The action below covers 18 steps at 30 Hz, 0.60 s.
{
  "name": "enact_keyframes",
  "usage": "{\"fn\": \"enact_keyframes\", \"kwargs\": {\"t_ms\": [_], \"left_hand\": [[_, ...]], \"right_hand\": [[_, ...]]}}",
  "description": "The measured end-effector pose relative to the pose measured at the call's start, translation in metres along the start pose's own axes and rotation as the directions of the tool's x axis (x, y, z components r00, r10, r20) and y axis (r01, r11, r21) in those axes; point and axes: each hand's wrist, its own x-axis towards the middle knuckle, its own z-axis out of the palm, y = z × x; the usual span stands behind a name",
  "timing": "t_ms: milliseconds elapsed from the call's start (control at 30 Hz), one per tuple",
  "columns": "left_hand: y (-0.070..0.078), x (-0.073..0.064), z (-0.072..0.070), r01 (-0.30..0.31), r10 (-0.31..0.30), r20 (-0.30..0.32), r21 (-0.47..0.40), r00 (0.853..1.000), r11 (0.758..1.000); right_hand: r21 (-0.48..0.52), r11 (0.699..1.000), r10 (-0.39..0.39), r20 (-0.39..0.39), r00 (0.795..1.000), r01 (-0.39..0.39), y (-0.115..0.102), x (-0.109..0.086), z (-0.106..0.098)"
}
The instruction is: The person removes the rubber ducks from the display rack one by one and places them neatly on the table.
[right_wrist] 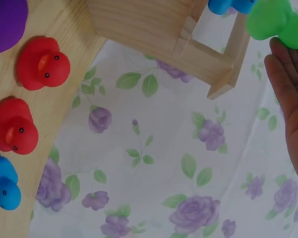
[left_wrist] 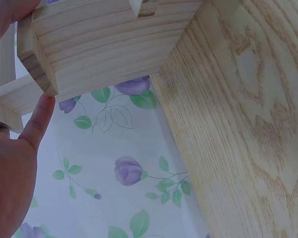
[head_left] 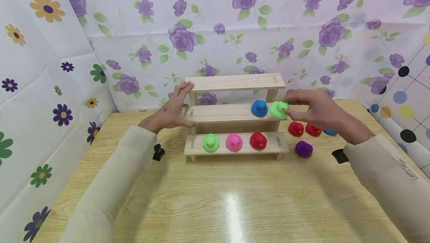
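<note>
At nine o'clock from the nearer right hand (head_left: 315, 106) is the green duck (head_left: 277, 109), which it pinches at the three-o'clock end of the middle shelf (head_left: 221, 112); the left hand (head_left: 171, 112), spread, touches the stand (head_left: 231, 82).

Pale, bare-looking wood makes up the three-tier stand (head_left: 235, 82); its planks look smooth and matt, with fine grain lines showing in the left wrist view. The toy ducks (head_left: 234, 143) have smooth surfaces with a soft sheen, like rubber or soft plastic; which of the two cannot be told. The worktop (head_left: 188, 198) has a bold wood grain, real or printed, and is glossy enough to reflect a bright white streak. The flowered backdrop (head_left: 151, 30) is a thin, creased sheet, cloth or plastic film, with a faint sheen. The sleeves (head_left: 114, 179) look like soft matt cloth, lightly wrinkled.
</note>
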Motion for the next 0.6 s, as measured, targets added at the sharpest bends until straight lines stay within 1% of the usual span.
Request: {"fn": "enact_keyframes", "kwargs": {"t_ms": [100, 200, 400, 600], "left_hand": [[0.0, 0.0, 0.001, 0.004, -0.004, 0.0, 0.006, 1.0, 1.0], [-0.001, 0.0, 0.001, 0.003, -0.003, -0.003, 0.012, 1.0, 1.0], [-0.002, 0.0, 0.001, -0.006, 0.007, -0.004, 0.013, 1.0, 1.0], [-0.003, 0.0, 0.0, -0.013, 0.013, -0.004, 0.004, 1.0, 1.0]], "right_hand": [[-0.023, 1.0, -0.017, -0.016, 1.0, 0.017, 0.003, -0.005, -0.001], [-0.06, 0.998, 0.002, -0.025, 1.0, -0.004, 0.008, -0.01, -0.002], [-0.078, 0.996, 0.049, -0.019, 0.999, -0.051, 0.015, -0.024, -0.006], [-0.123, 0.992, 0.022, -0.022, 1.0, -0.025, 0.028, -0.038, -0.008]]}}
